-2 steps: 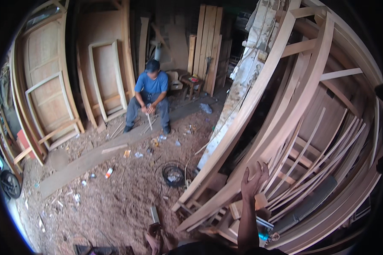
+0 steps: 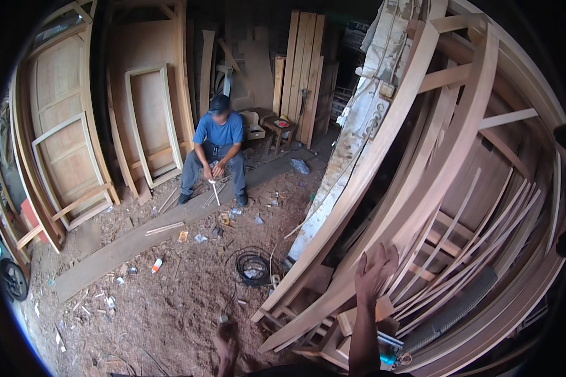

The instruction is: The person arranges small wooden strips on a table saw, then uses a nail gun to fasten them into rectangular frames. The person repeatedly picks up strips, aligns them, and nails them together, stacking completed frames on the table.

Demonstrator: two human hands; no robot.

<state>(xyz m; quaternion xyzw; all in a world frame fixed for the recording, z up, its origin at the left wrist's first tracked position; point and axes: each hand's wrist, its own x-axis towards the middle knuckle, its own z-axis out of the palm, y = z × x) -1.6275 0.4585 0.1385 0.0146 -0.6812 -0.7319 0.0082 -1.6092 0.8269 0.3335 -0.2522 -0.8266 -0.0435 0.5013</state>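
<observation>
My right hand (image 2: 376, 273) is raised with its fingers apart, holding nothing. Its fingers overlap a long planed beam of a wooden door frame (image 2: 390, 239) that leans on the right; whether they touch the wood I cannot tell. Low in the middle, my left hand (image 2: 226, 342) is curled round a small pale piece (image 2: 222, 319), mostly hidden by the fingers, of a kind I cannot make out. A thin dark cord seems to run up from near it toward a coil of black cable (image 2: 253, 266) on the ground.
A person in a blue shirt (image 2: 218, 132) sits ahead, holding a thin stick. Door panels (image 2: 60, 113) lean at left. A long board (image 2: 107, 261) crosses the shaving-strewn ground (image 2: 170, 314). Thin wooden strips (image 2: 478, 251) and a wood block (image 2: 383, 308) are by my right arm.
The pale piece in my left hand shows much shorter now. My right hand stays by the beam. The view has shifted slightly, and the seated person's head and hands have moved a little.
</observation>
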